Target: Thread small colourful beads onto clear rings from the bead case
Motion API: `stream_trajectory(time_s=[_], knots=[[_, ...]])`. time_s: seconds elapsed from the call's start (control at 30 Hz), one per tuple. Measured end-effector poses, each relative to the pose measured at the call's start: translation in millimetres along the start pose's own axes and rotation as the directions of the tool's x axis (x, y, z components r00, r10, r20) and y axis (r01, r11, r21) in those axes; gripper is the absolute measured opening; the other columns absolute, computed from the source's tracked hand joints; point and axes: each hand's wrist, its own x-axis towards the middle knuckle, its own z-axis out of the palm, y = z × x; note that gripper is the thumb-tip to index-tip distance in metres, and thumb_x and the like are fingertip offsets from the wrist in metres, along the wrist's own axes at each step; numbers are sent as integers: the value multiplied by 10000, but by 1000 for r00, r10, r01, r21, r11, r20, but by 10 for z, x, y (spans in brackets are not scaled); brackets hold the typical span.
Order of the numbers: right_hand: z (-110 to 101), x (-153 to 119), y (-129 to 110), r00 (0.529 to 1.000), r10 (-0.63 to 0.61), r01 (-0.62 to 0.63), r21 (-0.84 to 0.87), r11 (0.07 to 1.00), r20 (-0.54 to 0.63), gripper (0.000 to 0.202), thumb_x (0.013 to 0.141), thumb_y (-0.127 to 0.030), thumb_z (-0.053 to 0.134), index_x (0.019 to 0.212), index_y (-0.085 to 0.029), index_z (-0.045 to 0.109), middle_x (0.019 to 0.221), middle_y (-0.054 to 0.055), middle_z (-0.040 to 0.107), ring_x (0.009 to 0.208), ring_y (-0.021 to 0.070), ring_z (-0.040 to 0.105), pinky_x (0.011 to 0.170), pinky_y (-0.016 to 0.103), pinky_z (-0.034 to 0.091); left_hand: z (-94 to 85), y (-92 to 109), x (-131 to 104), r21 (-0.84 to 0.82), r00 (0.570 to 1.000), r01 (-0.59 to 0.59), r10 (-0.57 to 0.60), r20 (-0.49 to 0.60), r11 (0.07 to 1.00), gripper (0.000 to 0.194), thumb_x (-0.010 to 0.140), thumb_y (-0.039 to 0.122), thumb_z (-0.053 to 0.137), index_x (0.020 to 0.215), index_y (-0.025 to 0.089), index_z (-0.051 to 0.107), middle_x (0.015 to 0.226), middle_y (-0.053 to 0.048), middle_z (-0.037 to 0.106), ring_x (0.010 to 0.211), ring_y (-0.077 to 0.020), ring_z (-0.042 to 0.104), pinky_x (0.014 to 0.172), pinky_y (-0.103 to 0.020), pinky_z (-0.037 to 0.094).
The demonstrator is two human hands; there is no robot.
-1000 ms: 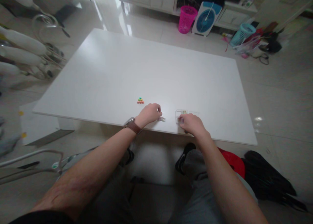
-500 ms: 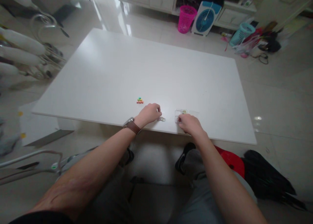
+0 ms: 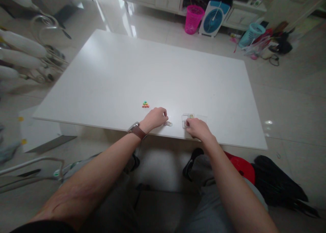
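My left hand (image 3: 156, 118) is at the table's near edge, fingers curled, beside several small metallic rings (image 3: 168, 123) lying in a loose row. Whether its fingertips pinch anything is too small to tell. My right hand (image 3: 197, 127) has its fingers pressed together at a small clear plastic box (image 3: 183, 117) with compartments; what they hold is hidden. A few yellow-green bits (image 3: 191, 116) sit in a far compartment of the box. Left of the rings and farther back lies a little cluster of green, yellow and orange-red pieces (image 3: 145, 104).
The white table (image 3: 163, 70) spans the view. A transparent lid-like sheet (image 3: 202, 118) lies right of the box. Beyond stand a pink basket (image 3: 193, 20), a blue-and-white fan (image 3: 213, 19) and a light blue basket (image 3: 252, 35). A red item (image 3: 240, 165) is by my right leg.
Both hands stay almost where they were, the left by the rings and the right at the box. The whole view has shifted very slightly.
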Motion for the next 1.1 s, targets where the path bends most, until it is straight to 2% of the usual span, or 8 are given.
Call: stream_trajectory(time_s=[0.13,0.5,0.57,0.67,0.73,0.8,0.93,1.1], knots=[[12,39,60,999,-32,31,87,996,8,201,857,-214,556,989,-196,706,979,108,734,867,230,659,675,279,387,-6,3,4,-5,1000,10,-10,0,1000,158,809,227,610,852,179,755,861,-101,759,777,-199,669,742,-298,494],[-14,69,188,993,-107,114,388,915,-40,32,778,-157,600,787,-174,625,736,6,626,689,140,529,632,245,344,-23,14,-2,-9,1000,-9,9,-17,1000,172,814,200,591,856,172,756,872,-96,756,779,-199,669,740,-304,499],[-58,50,183,990,-132,143,520,842,-59,70,793,-224,630,749,-177,601,684,-16,575,653,132,497,616,252,337,-33,29,2,-41,1000,-18,17,-25,999,165,812,190,596,845,173,757,844,-85,753,767,-193,669,739,-301,502],[-131,4,129,981,-179,166,773,612,-70,253,799,-408,687,747,-185,579,631,-54,490,600,116,433,581,258,306,-60,84,5,-210,996,-82,84,0,974,143,803,179,622,839,161,759,816,-73,751,756,-182,675,738,-293,516],[-174,-30,66,977,-201,158,881,446,-73,350,761,-504,731,769,-186,584,629,-66,469,593,107,411,577,257,288,-78,136,-1,-389,986,-132,163,46,912,131,791,180,659,870,147,759,828,-72,757,762,-174,682,735,-285,528],[-203,-57,-1,974,-210,148,932,332,-80,410,709,-545,775,780,-186,592,635,-69,473,597,102,406,582,255,282,-88,188,-13,-560,967,-146,237,94,816,169,774,174,697,929,135,752,853,-73,765,775,-163,690,737,-277,537],[-212,-72,-88,973,-219,123,961,248,-68,427,661,-533,818,784,-184,604,628,-72,481,595,96,398,585,251,268,-82,260,-41,-739,950,-116,291,112,664,191,767,181,733,947,116,738,850,-84,769,790,-153,697,739,-272,540],[-164,-44,-113,976,-201,125,967,220,-80,393,668,-492,822,789,-182,614,645,-61,517,599,95,399,577,249,256,-33,273,-39,-768,964,-123,261,59,628,139,747,163,743,875,108,739,789,-69,754,742,-137,677,721,-264,527]])
